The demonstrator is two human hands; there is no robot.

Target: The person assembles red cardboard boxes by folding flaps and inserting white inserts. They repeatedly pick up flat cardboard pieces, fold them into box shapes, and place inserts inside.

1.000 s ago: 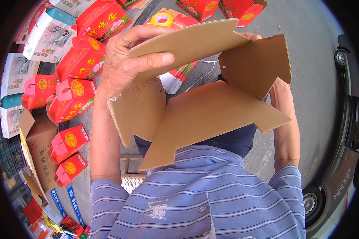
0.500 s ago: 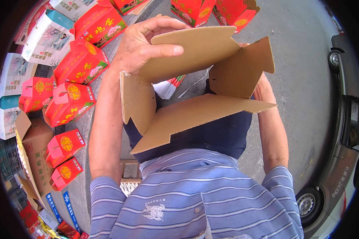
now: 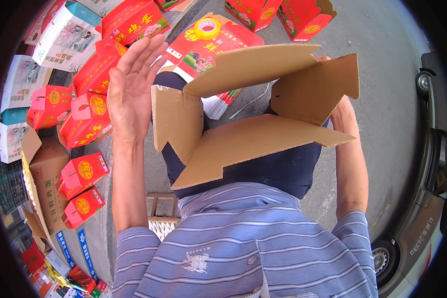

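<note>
Above my lap stands an open box sleeve of brown cardboard (image 3: 263, 139), its four walls unfolded and its middle hollow. My right hand (image 3: 343, 119) grips its right wall from outside, most of the fingers hidden behind the board. Off the box's left wall, my left hand (image 3: 133, 94) is raised and holds nothing, palm facing the box and fingers stretched upward. Just beyond the box lie flat red printed cartons (image 3: 184, 44). A roll of yellow tape (image 3: 207, 37) rests on them.
Folded red gift boxes (image 3: 84, 171) and white picture boxes (image 3: 67, 42) crowd the left side. A brown carton (image 3: 47, 174) stands there too. Two red boxes (image 3: 303, 22) are at the far side. Parked vehicles (image 3: 427, 198) line the right; a wooden stool (image 3: 161, 218) is below me.
My left hand has let go of the box's far flap and moved left, opening. The flat red cartons and tape roll have come into sight. The box sits slightly further right in view.
</note>
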